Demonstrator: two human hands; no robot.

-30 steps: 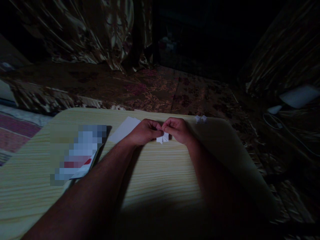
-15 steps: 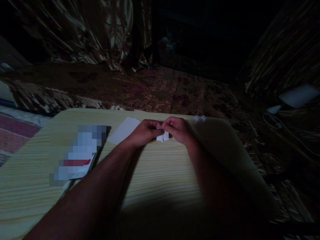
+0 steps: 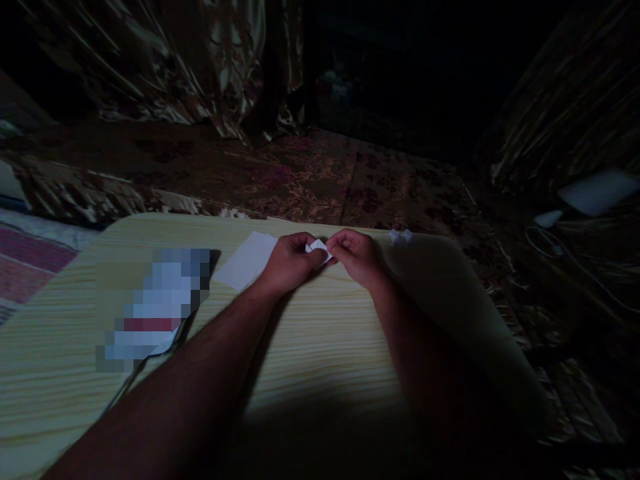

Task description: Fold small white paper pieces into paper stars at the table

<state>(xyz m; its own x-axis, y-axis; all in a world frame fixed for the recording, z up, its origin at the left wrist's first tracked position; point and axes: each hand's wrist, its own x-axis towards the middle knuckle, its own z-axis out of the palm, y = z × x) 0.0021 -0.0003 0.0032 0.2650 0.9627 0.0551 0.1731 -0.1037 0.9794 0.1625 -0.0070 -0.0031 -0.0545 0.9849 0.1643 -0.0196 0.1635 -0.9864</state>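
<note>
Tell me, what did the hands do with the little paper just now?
The little folded paper moved up and a bit away. Before, it poked out below the fingers; now it sits tucked between the fingertips of the left hand and right hand, which both kept hold. The flat white sheet and the small folded piece stayed put on the table.

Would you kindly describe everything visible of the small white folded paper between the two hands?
The folded paper is small, white and creased into pointed flaps; its exact shape is unclear in the dim light. The left hand and the right hand pinch it between their fingertips and cover most of it. It is near the far edge of the pale wood-grain table; whether it touches the tabletop cannot be told.
</note>
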